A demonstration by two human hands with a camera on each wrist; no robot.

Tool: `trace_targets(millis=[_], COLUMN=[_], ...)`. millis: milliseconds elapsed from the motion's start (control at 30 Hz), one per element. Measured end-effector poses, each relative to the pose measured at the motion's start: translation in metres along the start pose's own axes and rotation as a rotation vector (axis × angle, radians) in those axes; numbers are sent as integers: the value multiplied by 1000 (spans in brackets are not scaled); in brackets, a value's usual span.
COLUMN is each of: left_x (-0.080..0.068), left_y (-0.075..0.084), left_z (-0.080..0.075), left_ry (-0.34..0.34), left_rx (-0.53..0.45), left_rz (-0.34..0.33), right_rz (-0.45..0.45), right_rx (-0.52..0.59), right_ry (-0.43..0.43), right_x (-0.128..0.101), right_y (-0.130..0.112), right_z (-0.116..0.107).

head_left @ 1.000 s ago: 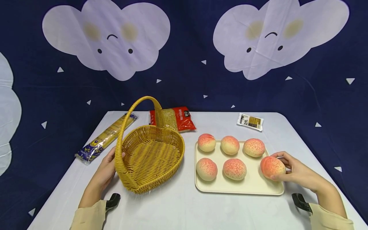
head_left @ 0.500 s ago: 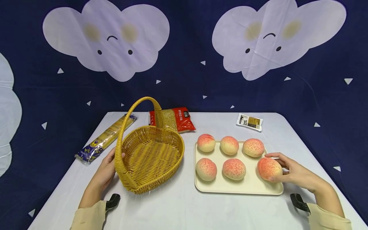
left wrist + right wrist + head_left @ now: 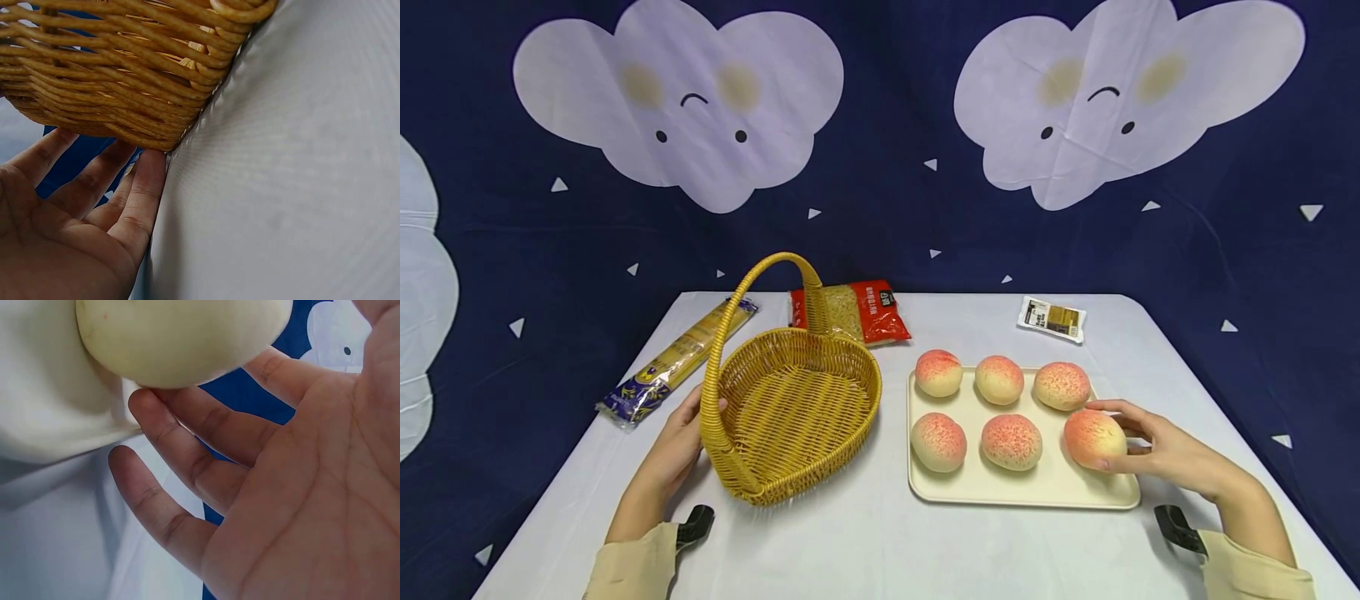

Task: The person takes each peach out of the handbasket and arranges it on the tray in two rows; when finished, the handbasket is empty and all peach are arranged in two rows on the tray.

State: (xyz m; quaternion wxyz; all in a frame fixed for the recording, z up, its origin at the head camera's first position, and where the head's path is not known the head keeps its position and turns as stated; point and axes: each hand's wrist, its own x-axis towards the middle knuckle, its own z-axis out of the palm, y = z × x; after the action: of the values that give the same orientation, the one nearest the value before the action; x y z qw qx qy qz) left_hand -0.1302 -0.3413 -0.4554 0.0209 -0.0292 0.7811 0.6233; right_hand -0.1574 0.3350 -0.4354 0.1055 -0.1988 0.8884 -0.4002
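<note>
My left hand holds the side of a golden wicker basket, a fingertip showing inside the rim. In the left wrist view its fingers reach the woven wall from below. On the right, my right hand has thumb and fingers around a red and yellow peach over the right end of a cream tray. The peach's pale underside fills the top of the right wrist view, fingertips against it. Several other pink-speckled peaches sit on the tray in two rows.
Behind the basket lies a red bag of dry pasta. A long blue and clear packet of noodles slants along the table's left side. At the back right is a small white packet. A dark cloud-patterned cloth hangs behind the table.
My right hand has shifted a little left with the peach, further over the tray. The left hand and the basket have stayed in place.
</note>
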Motion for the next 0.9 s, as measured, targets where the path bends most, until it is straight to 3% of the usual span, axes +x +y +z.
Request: trace_targets(millis=[267, 433, 700, 900], left_x=[0, 0, -1, 0], left_y=[2, 3, 1, 2], left_z=[1, 1, 0, 0], left_ry=[5, 2, 2, 3], left_rx=[10, 8, 10, 11], left_rz=[-14, -23, -17, -32], right_rz=[-26, 8, 10, -11], right_rx=[29, 18, -101, -114], right_ry=[-4, -6, 21, 24], right_x=[1, 3, 10, 14], right_y=[-3, -6, -17, -20], right_z=[1, 1, 4, 5])
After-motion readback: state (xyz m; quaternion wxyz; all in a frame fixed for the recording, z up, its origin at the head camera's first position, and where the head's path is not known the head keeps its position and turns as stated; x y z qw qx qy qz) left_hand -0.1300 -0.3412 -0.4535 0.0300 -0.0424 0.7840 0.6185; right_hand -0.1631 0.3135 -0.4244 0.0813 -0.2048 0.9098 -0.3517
